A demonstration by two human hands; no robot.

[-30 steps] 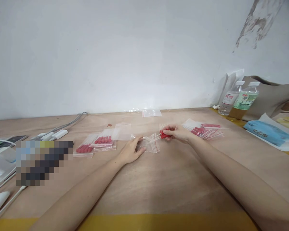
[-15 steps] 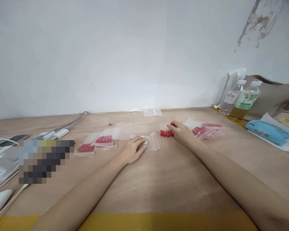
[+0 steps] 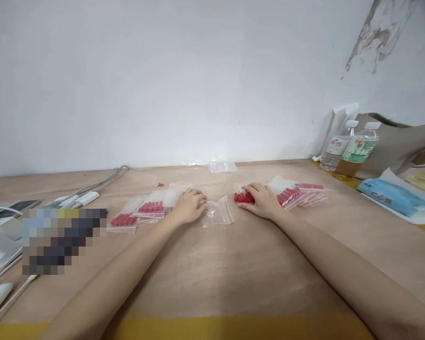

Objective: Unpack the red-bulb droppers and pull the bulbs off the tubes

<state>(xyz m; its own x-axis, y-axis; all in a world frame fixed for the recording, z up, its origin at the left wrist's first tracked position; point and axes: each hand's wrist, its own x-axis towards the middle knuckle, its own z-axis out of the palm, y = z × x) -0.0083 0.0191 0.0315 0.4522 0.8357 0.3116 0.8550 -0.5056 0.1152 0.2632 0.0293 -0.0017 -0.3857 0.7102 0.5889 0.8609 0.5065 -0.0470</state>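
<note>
My left hand [image 3: 188,206] rests on the table with thumb and fingers apart, at the left end of a clear zip bag [image 3: 217,212]. Part of that bag is hidden by the hand. My right hand [image 3: 264,200] lies over a row of small pieces with red ends [image 3: 239,197] and pale stems. Its thumb and fingers are spread, and they cover some of the row. Left of my left hand are zip bags of red pieces [image 3: 151,206], [image 3: 123,219]. More bagged red pieces [image 3: 287,195] lie just right of my right hand.
An empty-looking flat zip bag [image 3: 223,167] lies by the wall. Two bottles [image 3: 340,144], [image 3: 357,150] and a blue tissue pack [image 3: 393,193] stand or lie at the right. Cables and chargers [image 3: 78,200], a phone [image 3: 17,207] and a blurred-out object [image 3: 63,241] crowd the left.
My right hand has come down from a raised pinch at the row's far end and now lies flatter over the red ends. My left hand has shifted slightly left and away.
</note>
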